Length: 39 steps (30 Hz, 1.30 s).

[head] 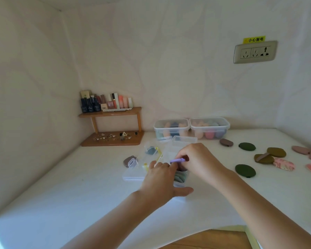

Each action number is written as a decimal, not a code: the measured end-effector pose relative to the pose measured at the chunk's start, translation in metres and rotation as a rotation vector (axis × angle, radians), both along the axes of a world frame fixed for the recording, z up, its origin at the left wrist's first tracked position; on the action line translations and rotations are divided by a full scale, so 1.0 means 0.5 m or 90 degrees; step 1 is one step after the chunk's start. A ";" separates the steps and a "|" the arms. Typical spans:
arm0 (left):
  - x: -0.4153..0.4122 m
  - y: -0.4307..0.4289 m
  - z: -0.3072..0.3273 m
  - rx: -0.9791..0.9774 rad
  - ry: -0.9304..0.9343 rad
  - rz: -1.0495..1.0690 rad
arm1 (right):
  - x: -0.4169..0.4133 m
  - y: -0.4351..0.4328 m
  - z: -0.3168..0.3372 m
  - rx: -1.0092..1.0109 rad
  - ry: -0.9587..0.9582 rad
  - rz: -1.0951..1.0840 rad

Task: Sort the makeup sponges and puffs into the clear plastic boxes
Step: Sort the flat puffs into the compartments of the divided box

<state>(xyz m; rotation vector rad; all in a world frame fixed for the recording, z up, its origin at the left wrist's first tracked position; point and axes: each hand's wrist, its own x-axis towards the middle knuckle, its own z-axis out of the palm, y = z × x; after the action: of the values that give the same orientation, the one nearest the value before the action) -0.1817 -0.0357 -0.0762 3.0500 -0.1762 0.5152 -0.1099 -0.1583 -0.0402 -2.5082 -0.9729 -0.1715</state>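
Right hand (196,159) has its fingers curled, pinching a dark red-brown makeup puff (186,158) with a lilac ribbon strap (177,160). The strap runs left-right, nearly level, its free end toward the left hand; the puff body is mostly hidden by the fingers. It is held just above the low clear plastic compartment box (133,175) at the table's middle. Left hand (162,178) lies flat on that box, fingers fairly straight, thumb spread to the right, holding nothing. Pale green puffs (180,177) stand on edge in the box's right compartment, under both hands.

A grey-blue puff in a clear yellow-edged packet (151,150) lies just behind, and a mauve-brown puff (128,161) touches the box's left side.

Loose on the right side of the white table (79,194): a mauve puff (226,142), two dark green oval puffs (247,146) (245,170), two olive puffs (276,152) and pink puffs (301,150) near the right edge.

Along the back edge are two lidded clear tubs (171,128) (209,126) of egg-shaped sponges, side by side. In the back left corner, a wooden shelf (111,112) of bottles.
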 end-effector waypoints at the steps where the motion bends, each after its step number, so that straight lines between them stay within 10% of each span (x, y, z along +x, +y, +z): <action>1: -0.001 -0.002 0.002 0.005 0.006 0.004 | 0.000 0.003 0.005 -0.031 0.012 -0.010; 14: -0.008 0.020 0.004 -0.026 -0.006 -0.075 | -0.035 0.048 0.014 -0.220 -0.112 -0.097; 21: -0.007 0.031 -0.019 -0.060 -0.121 -0.168 | -0.017 0.026 0.058 -0.331 0.064 0.031; 39: 0.002 0.039 -0.052 -0.171 -0.257 -0.193 | -0.005 -0.011 0.020 -0.202 -0.095 0.016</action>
<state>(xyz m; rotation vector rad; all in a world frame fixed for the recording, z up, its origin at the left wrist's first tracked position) -0.1807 -0.0162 -0.1020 2.5642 -0.5233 1.0241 -0.1124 -0.1639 -0.0300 -2.8006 -1.1695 -0.2133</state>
